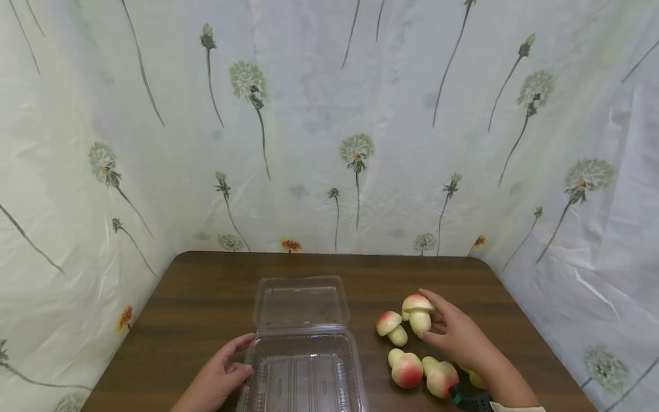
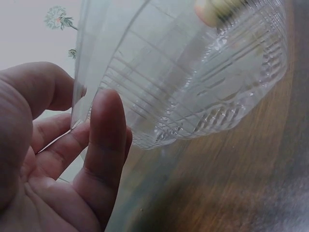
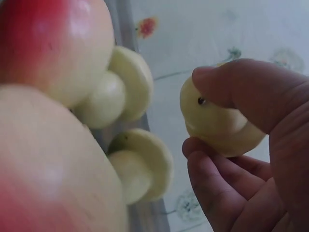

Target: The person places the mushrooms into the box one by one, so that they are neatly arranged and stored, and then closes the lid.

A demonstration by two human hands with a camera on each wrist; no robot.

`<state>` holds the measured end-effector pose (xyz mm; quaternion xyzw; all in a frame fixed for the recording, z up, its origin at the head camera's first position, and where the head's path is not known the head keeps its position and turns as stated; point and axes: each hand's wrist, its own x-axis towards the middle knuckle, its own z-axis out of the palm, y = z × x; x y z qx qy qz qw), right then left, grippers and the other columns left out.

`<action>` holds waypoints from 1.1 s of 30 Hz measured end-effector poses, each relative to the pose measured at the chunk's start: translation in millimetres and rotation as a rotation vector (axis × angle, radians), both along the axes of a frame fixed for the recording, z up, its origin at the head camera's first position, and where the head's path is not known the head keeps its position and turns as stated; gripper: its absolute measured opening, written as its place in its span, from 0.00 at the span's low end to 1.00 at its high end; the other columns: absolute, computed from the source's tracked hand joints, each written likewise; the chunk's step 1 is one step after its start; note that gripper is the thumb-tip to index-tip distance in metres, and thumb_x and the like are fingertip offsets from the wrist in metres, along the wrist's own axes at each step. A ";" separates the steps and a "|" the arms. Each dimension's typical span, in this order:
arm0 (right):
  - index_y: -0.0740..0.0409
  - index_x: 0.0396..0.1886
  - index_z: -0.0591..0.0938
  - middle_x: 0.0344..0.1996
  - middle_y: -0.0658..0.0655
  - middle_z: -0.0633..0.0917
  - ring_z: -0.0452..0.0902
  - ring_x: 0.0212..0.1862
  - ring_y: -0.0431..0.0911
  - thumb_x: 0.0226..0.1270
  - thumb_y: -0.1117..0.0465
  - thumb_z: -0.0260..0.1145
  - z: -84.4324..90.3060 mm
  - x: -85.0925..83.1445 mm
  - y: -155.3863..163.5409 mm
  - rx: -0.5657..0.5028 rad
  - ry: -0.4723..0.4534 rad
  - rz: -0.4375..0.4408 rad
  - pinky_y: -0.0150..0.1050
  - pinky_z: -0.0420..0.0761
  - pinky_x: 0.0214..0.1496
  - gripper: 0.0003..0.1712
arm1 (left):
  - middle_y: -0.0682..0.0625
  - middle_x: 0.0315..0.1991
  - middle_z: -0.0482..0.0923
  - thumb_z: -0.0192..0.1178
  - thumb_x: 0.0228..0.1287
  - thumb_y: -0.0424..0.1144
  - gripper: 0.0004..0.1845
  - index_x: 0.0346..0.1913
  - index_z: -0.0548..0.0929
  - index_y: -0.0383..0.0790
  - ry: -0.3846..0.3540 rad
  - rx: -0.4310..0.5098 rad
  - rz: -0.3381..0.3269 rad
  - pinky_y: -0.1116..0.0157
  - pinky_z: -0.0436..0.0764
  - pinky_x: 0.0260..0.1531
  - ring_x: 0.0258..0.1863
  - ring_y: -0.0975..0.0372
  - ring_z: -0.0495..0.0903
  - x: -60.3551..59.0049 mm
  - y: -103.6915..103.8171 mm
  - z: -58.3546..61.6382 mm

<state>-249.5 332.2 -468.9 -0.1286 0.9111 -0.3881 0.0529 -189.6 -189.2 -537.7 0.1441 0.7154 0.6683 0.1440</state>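
While pinched, the toy mushroom (image 1: 419, 313) shows a pink-blushed cream cap.

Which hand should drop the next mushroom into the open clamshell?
The right hand, probably. It already grips a mushroom among the others on the table, just right of the clamshell. The left hand holds the clamshell's left rim, steadying it.

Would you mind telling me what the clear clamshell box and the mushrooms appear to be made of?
Clamshell box: thin clear plastic, glossy, with moulded ribs; the table shows through it. Mushrooms, such as the one the right hand grips: smooth, slightly shiny, cream with a red blush; they look like foam or plastic replicas, though the exact material is unclear.
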 end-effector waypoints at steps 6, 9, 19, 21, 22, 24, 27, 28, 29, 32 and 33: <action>0.43 0.83 0.59 0.74 0.67 0.71 0.81 0.64 0.59 0.63 0.54 0.80 -3.5 6.9 -14.7 -0.028 -0.002 -0.001 0.40 0.87 0.56 0.54 | 0.23 0.78 0.50 0.58 0.76 0.29 0.37 0.81 0.54 0.29 -0.027 -0.005 0.005 0.68 0.86 0.35 0.36 0.65 0.81 0.5 1.7 0.8; 0.40 0.83 0.60 0.75 0.65 0.70 0.81 0.65 0.59 0.64 0.57 0.79 -3.3 12.4 -26.2 -0.048 -0.007 -0.005 0.40 0.87 0.57 0.53 | 0.23 0.78 0.51 0.58 0.76 0.29 0.37 0.81 0.54 0.29 -0.028 -0.010 0.015 0.67 0.87 0.35 0.37 0.63 0.82 1.0 1.5 0.5; 0.38 0.82 0.61 0.75 0.65 0.70 0.79 0.66 0.61 0.64 0.57 0.79 -9.4 24.9 -55.0 -0.131 0.013 0.092 0.42 0.86 0.60 0.52 | 0.25 0.79 0.51 0.58 0.76 0.31 0.37 0.81 0.54 0.31 -0.042 -0.012 0.014 0.66 0.87 0.37 0.42 0.59 0.83 0.7 -1.7 -0.4; 0.38 0.82 0.61 0.75 0.65 0.70 0.79 0.66 0.61 0.64 0.57 0.80 -10.9 27.3 -59.1 -0.147 0.018 0.104 0.43 0.86 0.60 0.52 | 0.25 0.79 0.51 0.59 0.76 0.31 0.38 0.81 0.54 0.31 -0.046 -0.012 0.017 0.66 0.87 0.36 0.42 0.59 0.83 0.1 -1.3 -1.1; 0.37 0.82 0.61 0.75 0.65 0.70 0.80 0.66 0.60 0.63 0.57 0.80 -11.4 28.5 -61.1 -0.151 0.021 0.109 0.42 0.86 0.60 0.52 | 0.25 0.79 0.51 0.59 0.76 0.31 0.37 0.81 0.55 0.31 -0.047 -0.012 0.018 0.66 0.87 0.36 0.41 0.59 0.83 -0.3 -1.2 -1.6; 0.35 0.82 0.61 0.74 0.63 0.71 0.80 0.66 0.59 0.63 0.56 0.80 -11.7 30.6 -65.2 -0.158 0.023 0.115 0.43 0.85 0.61 0.52 | 0.26 0.79 0.51 0.59 0.75 0.31 0.38 0.81 0.55 0.31 -0.045 -0.014 0.019 0.66 0.87 0.36 0.41 0.59 0.83 -0.8 -1.3 -2.5; 0.31 0.81 0.61 0.74 0.61 0.72 0.80 0.66 0.58 0.64 0.53 0.79 -10.8 33.5 -71.0 -0.158 0.020 0.122 0.44 0.85 0.62 0.52 | 0.25 0.79 0.52 0.60 0.75 0.31 0.38 0.81 0.55 0.32 -0.038 -0.015 0.020 0.66 0.87 0.36 0.41 0.59 0.83 -1.1 -1.9 -3.5; 0.30 0.81 0.61 0.74 0.60 0.73 0.80 0.67 0.58 0.64 0.52 0.79 -10.4 34.0 -72.9 -0.157 0.017 0.124 0.44 0.85 0.62 0.52 | 0.25 0.79 0.52 0.60 0.75 0.31 0.38 0.81 0.55 0.32 -0.035 -0.016 0.020 0.65 0.87 0.37 0.42 0.58 0.83 -1.2 -2.1 -3.6; 0.29 0.81 0.61 0.74 0.59 0.72 0.80 0.66 0.57 0.64 0.52 0.79 -9.8 34.4 -74.9 -0.159 0.015 0.125 0.43 0.85 0.62 0.52 | 0.25 0.79 0.52 0.60 0.75 0.31 0.38 0.81 0.55 0.31 -0.033 -0.017 0.021 0.65 0.87 0.37 0.42 0.58 0.83 -1.2 -2.2 -3.6; 0.29 0.81 0.61 0.74 0.57 0.73 0.81 0.65 0.55 0.64 0.51 0.80 -8.7 35.2 -80.9 -0.162 0.021 0.133 0.42 0.85 0.62 0.52 | 0.25 0.79 0.52 0.59 0.76 0.31 0.38 0.81 0.55 0.31 -0.033 -0.021 0.020 0.65 0.87 0.37 0.42 0.58 0.84 -1.2 -2.2 -3.4; 0.31 0.81 0.61 0.73 0.57 0.74 0.81 0.64 0.54 0.64 0.52 0.80 -8.5 35.5 -82.9 -0.165 0.027 0.140 0.42 0.85 0.63 0.52 | 0.25 0.79 0.52 0.59 0.76 0.31 0.37 0.81 0.55 0.31 -0.034 -0.022 0.019 0.65 0.87 0.37 0.42 0.58 0.84 -1.2 -2.1 -3.4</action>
